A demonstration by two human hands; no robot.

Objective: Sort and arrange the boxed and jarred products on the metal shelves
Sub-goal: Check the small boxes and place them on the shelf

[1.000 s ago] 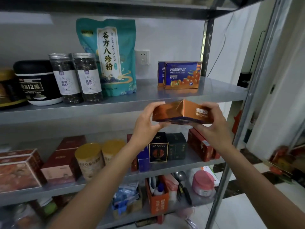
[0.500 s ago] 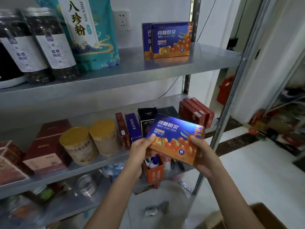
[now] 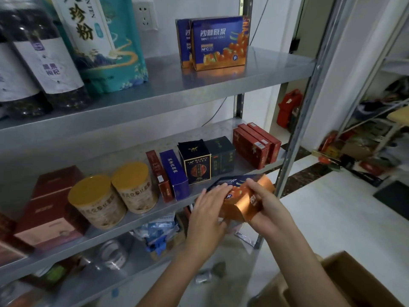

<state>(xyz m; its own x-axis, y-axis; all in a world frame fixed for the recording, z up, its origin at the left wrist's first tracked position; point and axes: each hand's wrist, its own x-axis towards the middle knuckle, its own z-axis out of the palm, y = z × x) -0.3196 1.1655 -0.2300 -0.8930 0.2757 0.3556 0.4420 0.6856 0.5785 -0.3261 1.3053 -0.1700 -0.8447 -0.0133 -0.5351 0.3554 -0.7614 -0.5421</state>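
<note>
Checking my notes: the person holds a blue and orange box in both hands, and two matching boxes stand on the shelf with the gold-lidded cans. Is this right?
No. In the head view the matching boxes stand on the shelf above, right of the teal pouch. The left hand and right hand do hold the box.
</note>
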